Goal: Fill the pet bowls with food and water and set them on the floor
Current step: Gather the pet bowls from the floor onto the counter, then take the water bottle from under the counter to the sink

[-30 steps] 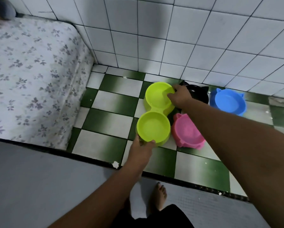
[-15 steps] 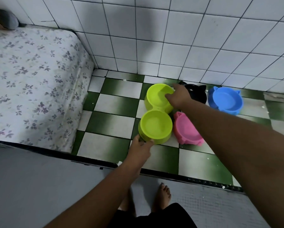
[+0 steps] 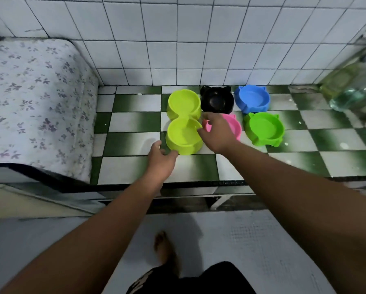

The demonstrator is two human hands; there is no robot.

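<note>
Reaching with both bare arms to a lime-yellow plastic double pet bowl (image 3: 183, 124), set lengthwise on the green-and-white checkered tile floor (image 3: 133, 124), far basin close to the back edge under the white tiled wall (image 3: 177, 39). Touching the near basin's outer wall with the thumb of the left hand (image 3: 159, 160), fingers loose and spread, gripping nothing. Hovering the right hand (image 3: 217, 134) at the near basin's right rim, fingers gently curved; cannot tell whether pinching the rim or merely beside it.

Just right of the double bowl, in two rows: a black cat-eared plastic bowl (image 3: 217, 100) and a blue eared plastic bowl (image 3: 252, 98) along the back edge; nearer, a pink eared plastic bowl (image 3: 234, 126), partly hidden behind the right hand, and a green eared plastic bowl (image 3: 263, 128).

Against the floor's left edge, a floral-print mattress (image 3: 29, 102). At the right edge, a blurred clear bottle (image 3: 358, 85).
</note>
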